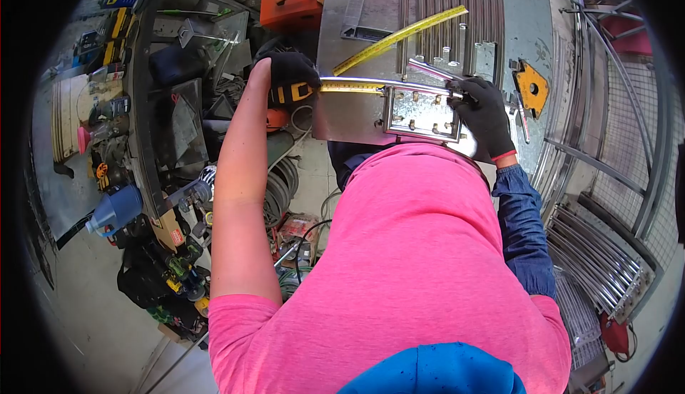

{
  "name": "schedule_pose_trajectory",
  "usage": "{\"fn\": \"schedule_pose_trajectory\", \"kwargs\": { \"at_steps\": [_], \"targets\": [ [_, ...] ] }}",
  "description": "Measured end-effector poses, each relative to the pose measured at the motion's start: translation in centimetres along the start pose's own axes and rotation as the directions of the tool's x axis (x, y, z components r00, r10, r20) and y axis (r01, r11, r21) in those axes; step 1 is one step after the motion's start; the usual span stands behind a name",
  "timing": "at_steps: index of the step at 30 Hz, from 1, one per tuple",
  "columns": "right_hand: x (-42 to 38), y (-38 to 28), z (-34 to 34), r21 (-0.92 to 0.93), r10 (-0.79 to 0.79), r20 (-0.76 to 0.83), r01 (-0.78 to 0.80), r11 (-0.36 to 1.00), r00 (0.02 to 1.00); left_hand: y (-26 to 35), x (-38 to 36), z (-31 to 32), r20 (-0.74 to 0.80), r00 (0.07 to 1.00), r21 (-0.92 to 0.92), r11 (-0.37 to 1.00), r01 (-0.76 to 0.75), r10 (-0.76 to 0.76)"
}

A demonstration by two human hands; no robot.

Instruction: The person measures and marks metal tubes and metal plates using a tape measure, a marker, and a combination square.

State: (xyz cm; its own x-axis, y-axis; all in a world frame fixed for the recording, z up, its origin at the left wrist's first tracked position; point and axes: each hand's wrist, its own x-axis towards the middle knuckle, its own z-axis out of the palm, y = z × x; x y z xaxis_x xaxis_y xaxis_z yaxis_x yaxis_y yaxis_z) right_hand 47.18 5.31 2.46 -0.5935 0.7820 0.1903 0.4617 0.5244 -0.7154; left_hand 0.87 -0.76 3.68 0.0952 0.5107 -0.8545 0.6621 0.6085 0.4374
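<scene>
My left hand, in a black glove, is closed around a yellow and black tape measure at the table's left edge. Its yellow blade runs right beside a shiny metal tube. At the tube's right end, my right hand, also gloved, has its fingers bent and pressed together on the tube; the exact grip is partly hidden. Below the tube lies a rectangular metal frame with small clamps or tabs on it. A second yellow measuring strip lies slantwise above.
On the metal table, several steel tubes lie side by side at the back. An orange magnetic square sits at the right. An orange case stands behind my left hand. Left are cluttered shelves; right, a metal rack of tubes.
</scene>
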Motion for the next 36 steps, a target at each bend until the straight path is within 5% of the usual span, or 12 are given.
{"fn": "schedule_pose_trajectory", "kwargs": {
  "at_steps": [16,21,28,36],
  "targets": [
    [0.0,0.1,0.0,0.013,0.02,0.016,-0.02,1.0,1.0,-1.2,0.9,0.0,0.01,1.0,-0.121,0.993,-0.007,0.009],
    [0.2,-0.3,-0.2,-0.001,0.003,0.011,-0.003,1.0,1.0,-0.3,0.3,-0.1,0.013,1.0,0.038,0.999,-0.023,0.023],
    [0.1,0.0,-0.1,0.018,0.014,0.012,-0.015,1.0,1.0,-0.1,-0.2,0.1,0.007,1.0,-0.043,0.999,0.005,-0.005],
    [0.1,0.0,0.0,0.02,0.023,0.013,-0.023,1.0,1.0,-0.5,0.0,0.0,-0.005,1.0,0.061,0.998,-0.012,0.013]
  ]
}}
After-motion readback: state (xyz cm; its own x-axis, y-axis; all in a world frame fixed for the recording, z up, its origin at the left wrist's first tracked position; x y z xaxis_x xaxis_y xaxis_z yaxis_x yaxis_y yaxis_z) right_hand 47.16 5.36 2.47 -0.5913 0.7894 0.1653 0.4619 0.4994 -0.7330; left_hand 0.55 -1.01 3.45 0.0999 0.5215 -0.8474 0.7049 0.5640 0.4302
